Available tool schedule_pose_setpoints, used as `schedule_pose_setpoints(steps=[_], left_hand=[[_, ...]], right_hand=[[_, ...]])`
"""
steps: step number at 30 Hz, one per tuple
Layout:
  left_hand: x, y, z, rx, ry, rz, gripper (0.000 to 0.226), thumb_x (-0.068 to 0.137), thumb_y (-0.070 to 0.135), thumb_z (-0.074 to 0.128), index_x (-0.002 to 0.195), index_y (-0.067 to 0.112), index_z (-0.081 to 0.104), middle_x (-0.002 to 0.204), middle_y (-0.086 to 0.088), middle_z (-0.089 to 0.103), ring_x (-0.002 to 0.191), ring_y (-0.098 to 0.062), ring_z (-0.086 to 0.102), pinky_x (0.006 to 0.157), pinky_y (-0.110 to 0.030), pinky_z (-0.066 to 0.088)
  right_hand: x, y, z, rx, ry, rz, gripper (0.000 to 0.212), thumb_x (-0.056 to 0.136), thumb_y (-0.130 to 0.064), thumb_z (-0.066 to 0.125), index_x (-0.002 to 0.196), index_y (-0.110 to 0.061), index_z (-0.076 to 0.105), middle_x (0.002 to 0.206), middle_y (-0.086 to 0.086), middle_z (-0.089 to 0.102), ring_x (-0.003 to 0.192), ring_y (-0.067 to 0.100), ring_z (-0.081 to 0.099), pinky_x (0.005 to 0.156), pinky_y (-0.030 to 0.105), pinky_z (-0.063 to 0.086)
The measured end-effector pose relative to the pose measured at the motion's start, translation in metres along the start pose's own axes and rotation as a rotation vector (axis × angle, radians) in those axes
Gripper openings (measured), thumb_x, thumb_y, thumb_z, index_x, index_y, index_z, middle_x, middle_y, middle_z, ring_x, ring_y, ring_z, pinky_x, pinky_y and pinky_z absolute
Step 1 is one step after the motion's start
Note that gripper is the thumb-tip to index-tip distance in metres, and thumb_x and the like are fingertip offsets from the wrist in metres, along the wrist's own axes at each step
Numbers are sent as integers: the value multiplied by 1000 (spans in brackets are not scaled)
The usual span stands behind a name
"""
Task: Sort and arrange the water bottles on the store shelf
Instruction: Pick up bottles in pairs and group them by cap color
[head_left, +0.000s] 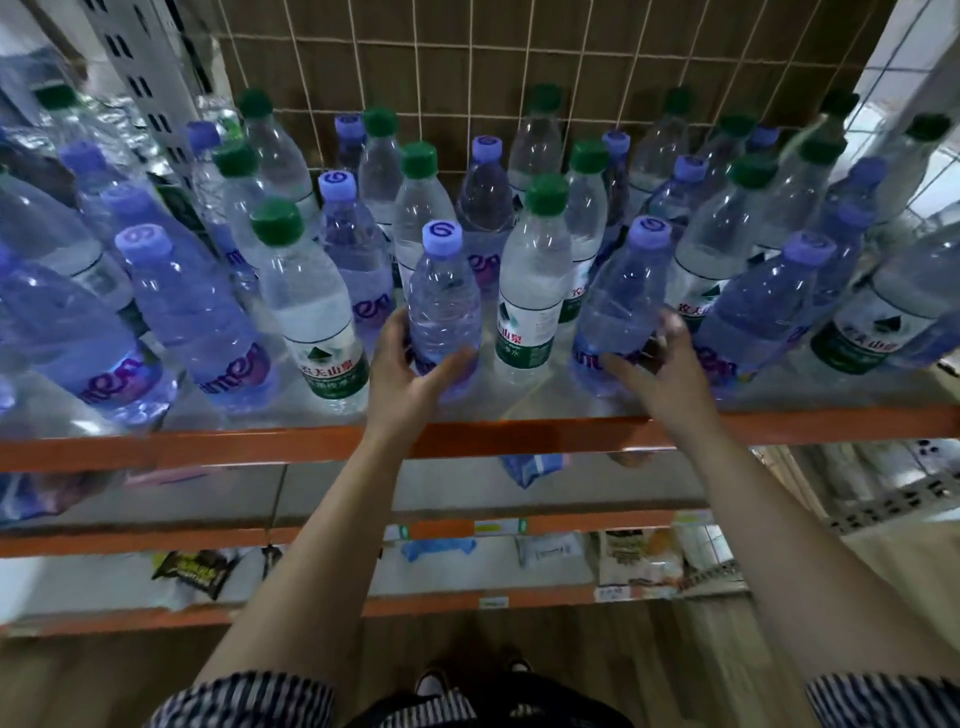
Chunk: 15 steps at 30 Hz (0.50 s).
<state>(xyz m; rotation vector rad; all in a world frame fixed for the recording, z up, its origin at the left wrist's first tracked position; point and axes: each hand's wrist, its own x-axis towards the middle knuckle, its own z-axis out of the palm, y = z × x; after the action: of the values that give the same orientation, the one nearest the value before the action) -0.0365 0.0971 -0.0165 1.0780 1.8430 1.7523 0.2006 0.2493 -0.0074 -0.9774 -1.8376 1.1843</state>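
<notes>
Upfront, left hand (410, 374) fingers round one purple-capped bottle (441, 296), right hand (667, 371), grip unclear, by another.

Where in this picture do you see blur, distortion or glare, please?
Head view: the right hand is motion-blurred, the left hand gripping the purple-capped bottle looks sharper; wide-angle distortion fans the outer bottles toward both edges; small glints sit on bottle shoulders.

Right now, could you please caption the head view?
Left hand grips a purple-capped plastic bottle; right hand nears its neighbour on the shelf.
</notes>
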Motion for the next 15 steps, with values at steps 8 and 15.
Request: schedule_pose_setpoints(steps=[8,15], left_hand=[[7,-4,6,52,68,33,75,67,45,82,129,14,52,121,-5,64,107,-17,65,92,-44,53],[0,11,12,19,142,26,48,71,43,76,111,25,57,106,7,69,98,-10,68,87,-38,56]], right_hand=[[12,11,6,71,-13,-33,70,68,-35,84,126,-19,48,112,-16,68,107,3,64,93,24,49],[12,-15,2,45,-12,-162,60,68,-41,77,117,-13,56,106,-10,64,100,7,64,89,29,51]])
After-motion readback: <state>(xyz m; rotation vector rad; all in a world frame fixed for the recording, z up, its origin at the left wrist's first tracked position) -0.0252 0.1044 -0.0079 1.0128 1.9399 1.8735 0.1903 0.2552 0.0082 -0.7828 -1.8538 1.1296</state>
